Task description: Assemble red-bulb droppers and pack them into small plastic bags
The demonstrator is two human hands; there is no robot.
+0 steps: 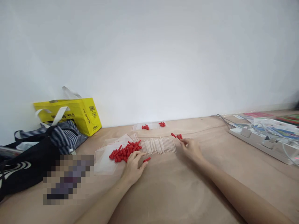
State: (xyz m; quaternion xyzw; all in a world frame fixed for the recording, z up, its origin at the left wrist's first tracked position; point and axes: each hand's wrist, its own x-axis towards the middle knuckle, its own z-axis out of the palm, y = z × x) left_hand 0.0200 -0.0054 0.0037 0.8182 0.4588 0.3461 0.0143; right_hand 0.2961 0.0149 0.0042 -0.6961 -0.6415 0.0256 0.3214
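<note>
My left hand rests at the near right edge of a pile of red bulb-ended pieces, thumb and fingers apart. One single red piece lies just by its thumb tip. To the right of the pile, many thin white sticks lie side by side in a row. Beyond the row's right end, my right hand is closed in a pinch on a thin white stick with a red tip. Two more red ends show beside its fingertips; whether they are held is unclear.
Clear plastic bags lie under and beside the red pile. Another bag with red pieces lies near the wall. At left stand a yellow bag, a striped bag and a black bag. A power strip with cables lies right.
</note>
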